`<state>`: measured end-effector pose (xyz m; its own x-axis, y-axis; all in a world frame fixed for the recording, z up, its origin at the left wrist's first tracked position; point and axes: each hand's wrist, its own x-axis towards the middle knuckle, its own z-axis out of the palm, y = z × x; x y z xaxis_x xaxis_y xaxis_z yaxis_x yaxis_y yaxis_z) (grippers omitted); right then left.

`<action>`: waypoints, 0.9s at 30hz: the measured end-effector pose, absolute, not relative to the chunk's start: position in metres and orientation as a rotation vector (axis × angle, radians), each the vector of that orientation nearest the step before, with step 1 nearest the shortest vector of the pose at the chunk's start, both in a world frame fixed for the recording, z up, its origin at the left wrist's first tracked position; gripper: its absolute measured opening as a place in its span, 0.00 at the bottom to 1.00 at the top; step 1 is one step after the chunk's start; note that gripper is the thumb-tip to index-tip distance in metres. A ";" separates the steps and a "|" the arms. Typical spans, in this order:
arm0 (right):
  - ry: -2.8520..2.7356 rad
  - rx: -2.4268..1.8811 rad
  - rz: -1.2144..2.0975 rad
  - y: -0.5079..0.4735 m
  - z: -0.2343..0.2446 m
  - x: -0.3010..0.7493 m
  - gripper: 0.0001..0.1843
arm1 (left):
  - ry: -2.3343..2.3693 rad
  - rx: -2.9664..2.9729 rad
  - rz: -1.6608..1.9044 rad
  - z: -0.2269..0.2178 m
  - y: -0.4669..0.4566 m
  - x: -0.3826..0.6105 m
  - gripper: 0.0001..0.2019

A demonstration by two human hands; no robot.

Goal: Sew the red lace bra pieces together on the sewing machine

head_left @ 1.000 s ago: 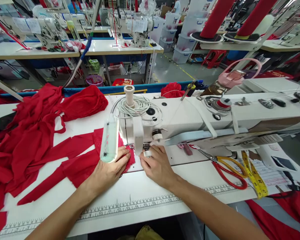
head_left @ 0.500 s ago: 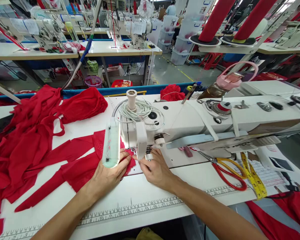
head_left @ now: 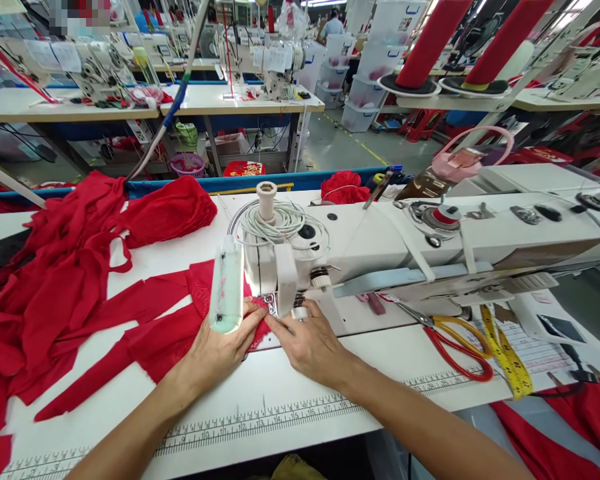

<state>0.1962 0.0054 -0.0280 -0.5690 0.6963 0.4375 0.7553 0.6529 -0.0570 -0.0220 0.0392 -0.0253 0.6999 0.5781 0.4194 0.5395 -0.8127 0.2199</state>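
Red fabric (head_left: 200,293) with a lacy part lies under the presser foot (head_left: 269,303) of a white sewing machine (head_left: 365,233). My left hand (head_left: 227,340) is on the fabric just left of the foot, fingers together and pressed down on it; a clear greenish guard (head_left: 227,287) hides part of this hand. My right hand (head_left: 310,343) is closed at the fabric's right edge, its thumb and forefinger tips by the front of the foot. The machine head covers some of its other fingers.
A heap of red fabric pieces (head_left: 70,253) covers the table's left side. Scissors (head_left: 455,340) and a yellow tape measure (head_left: 507,353) lie at right. A printed ruler (head_left: 260,423) runs along the front edge. Red thread cones (head_left: 433,40) stand at upper right.
My right thumb and forefinger have moved slightly left and up, closer to the presser foot. My left hand and the fabric have stayed nearly in place.
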 end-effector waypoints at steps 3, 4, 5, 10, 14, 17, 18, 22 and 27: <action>-2.313 -1.199 -0.158 0.007 -0.028 0.199 0.13 | 0.933 2.793 0.748 -0.024 0.039 -0.022 0.16; -2.272 -1.237 -0.153 0.007 -0.028 0.200 0.13 | 0.939 2.784 0.751 -0.022 0.039 -0.021 0.16; -2.246 -1.271 -0.151 0.007 -0.026 0.202 0.14 | 0.942 2.780 0.759 -0.021 0.039 -0.021 0.15; -2.243 -1.391 -0.221 0.001 -0.008 0.227 0.13 | 0.948 2.773 0.767 -0.023 0.039 -0.023 0.15; -2.149 -1.715 -0.621 -0.002 0.003 0.261 0.12 | 0.969 2.733 0.713 -0.029 0.040 -0.026 0.16; -2.146 -1.993 -0.815 0.000 0.002 0.279 0.16 | 0.977 2.733 0.694 -0.033 0.040 -0.027 0.16; -2.159 -2.040 -0.817 0.000 0.001 0.282 0.16 | 0.975 2.738 0.691 -0.033 0.040 -0.027 0.16; -2.188 -2.117 -0.739 0.004 -0.005 0.285 0.12 | 0.962 2.763 0.695 -0.030 0.039 -0.026 0.16; -2.181 -2.173 -0.697 0.008 -0.005 0.282 0.13 | 0.972 2.785 0.702 -0.024 0.037 -0.024 0.15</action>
